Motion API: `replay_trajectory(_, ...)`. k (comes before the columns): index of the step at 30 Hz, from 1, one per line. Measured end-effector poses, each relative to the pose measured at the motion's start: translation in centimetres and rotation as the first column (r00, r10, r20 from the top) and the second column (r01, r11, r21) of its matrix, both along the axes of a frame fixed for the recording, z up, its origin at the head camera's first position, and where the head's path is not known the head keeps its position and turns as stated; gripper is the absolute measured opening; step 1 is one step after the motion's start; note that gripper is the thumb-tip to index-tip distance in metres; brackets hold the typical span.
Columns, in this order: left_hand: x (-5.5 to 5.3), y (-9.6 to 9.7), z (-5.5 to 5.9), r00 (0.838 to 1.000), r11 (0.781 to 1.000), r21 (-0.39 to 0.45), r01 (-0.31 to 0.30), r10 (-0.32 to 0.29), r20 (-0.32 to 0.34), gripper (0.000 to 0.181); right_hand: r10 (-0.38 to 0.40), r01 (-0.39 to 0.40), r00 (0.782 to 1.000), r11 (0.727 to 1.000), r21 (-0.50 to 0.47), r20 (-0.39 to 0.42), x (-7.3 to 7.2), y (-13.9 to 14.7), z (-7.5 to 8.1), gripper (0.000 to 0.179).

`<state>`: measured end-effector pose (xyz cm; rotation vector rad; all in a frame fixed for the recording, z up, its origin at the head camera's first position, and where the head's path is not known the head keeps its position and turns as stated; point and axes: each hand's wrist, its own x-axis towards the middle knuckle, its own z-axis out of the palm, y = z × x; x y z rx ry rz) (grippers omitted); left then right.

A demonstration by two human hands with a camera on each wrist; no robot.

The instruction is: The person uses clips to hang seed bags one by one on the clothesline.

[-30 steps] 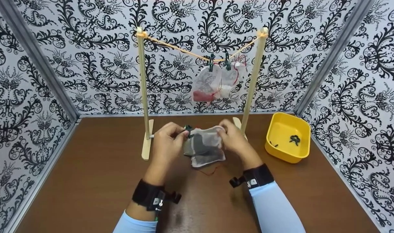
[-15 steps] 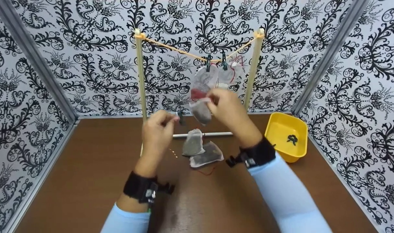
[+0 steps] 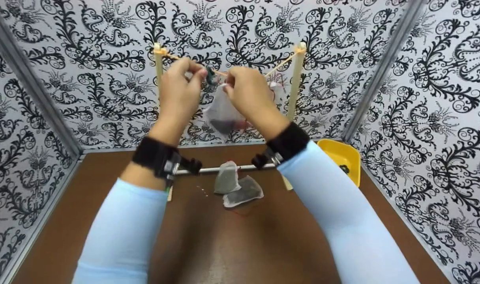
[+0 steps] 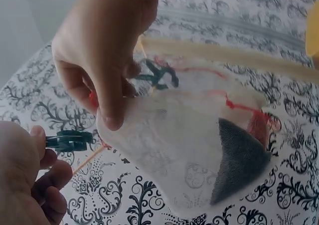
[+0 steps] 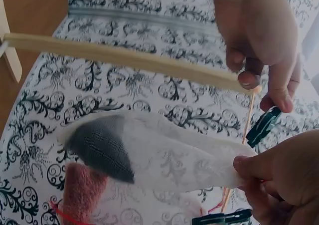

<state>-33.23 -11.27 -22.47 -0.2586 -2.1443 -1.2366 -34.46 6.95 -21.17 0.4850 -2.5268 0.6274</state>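
Up at the orange string [image 3: 281,67], my left hand [image 3: 180,88] pinches a dark green clothespin [image 4: 72,140] between thumb and fingertips. Beside it my right hand [image 3: 250,90] pinches the top edge of a white mesh pouch [image 3: 221,104], whose dark contents [image 4: 241,160] sag to its bottom corner. The clothespin is close to the pouch's top edge but apart from it in the left wrist view. Behind hangs another pouch with red contents [image 5: 82,190], near a green clothespin [image 5: 222,217] on the string. Much of the hung pouches is hidden by my right hand in the head view.
Two wooden posts, a left post [image 3: 158,71] and a right post [image 3: 296,83], carry the string. A white bar [image 3: 208,170] runs low between them. Two dark-filled pouches, one greenish pouch [image 3: 226,179] and one darker pouch [image 3: 244,192], lie on the brown table. A yellow bin [image 3: 352,156] stands at right.
My right hand has lifted a pouch from the table up to the string. My left hand has risen with the clothespin to the string's left side. The head view has shifted slightly.
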Motion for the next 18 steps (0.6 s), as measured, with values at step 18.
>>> replay_trajectory(18, -3.2, 1.3, 2.3, 0.967, 1.0, -0.005, -0.005, 0.006, 0.255, 0.009, -0.065, 0.065, 0.998, 0.997, 0.049, 0.009, -3.2, -0.6, 1.5, 0.01)
